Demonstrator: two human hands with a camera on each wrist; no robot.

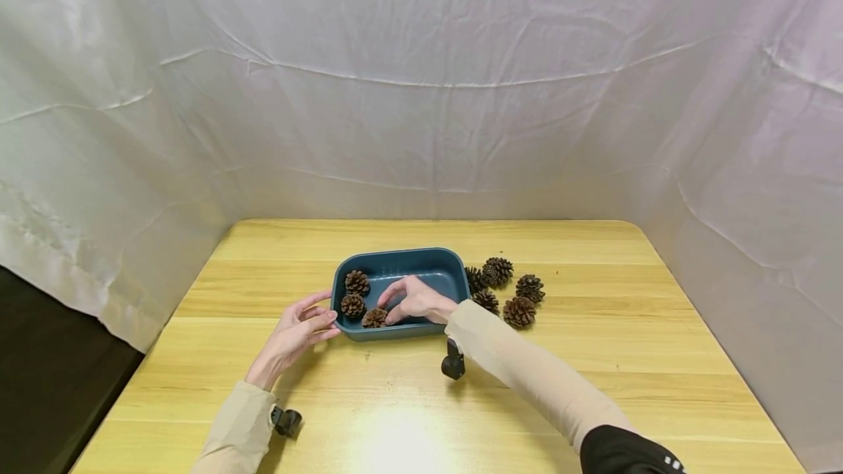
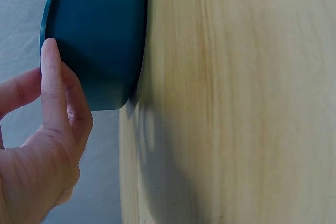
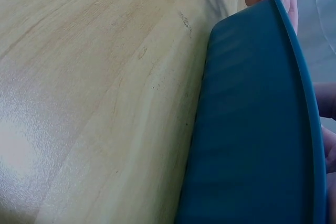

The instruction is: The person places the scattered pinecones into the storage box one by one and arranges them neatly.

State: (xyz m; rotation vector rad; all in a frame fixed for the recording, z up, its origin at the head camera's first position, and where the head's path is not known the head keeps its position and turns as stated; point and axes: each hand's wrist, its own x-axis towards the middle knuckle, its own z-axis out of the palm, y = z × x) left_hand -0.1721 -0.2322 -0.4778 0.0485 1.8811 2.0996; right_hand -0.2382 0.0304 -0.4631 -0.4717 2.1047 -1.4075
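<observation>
In the head view the light is bright and makes a white glare (image 1: 403,439) on the table (image 1: 658,386). Both wrist views are dimmer, and the left one shows a soft shadow (image 2: 168,171).

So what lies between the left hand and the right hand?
Head view: past the left hand come the blue tray's left wall, one pine cone, then another pine cone at the right hand.

Two hands (image 1: 296,335), one bin (image 1: 395,333), at least eight pinecones (image 1: 353,305)
</observation>
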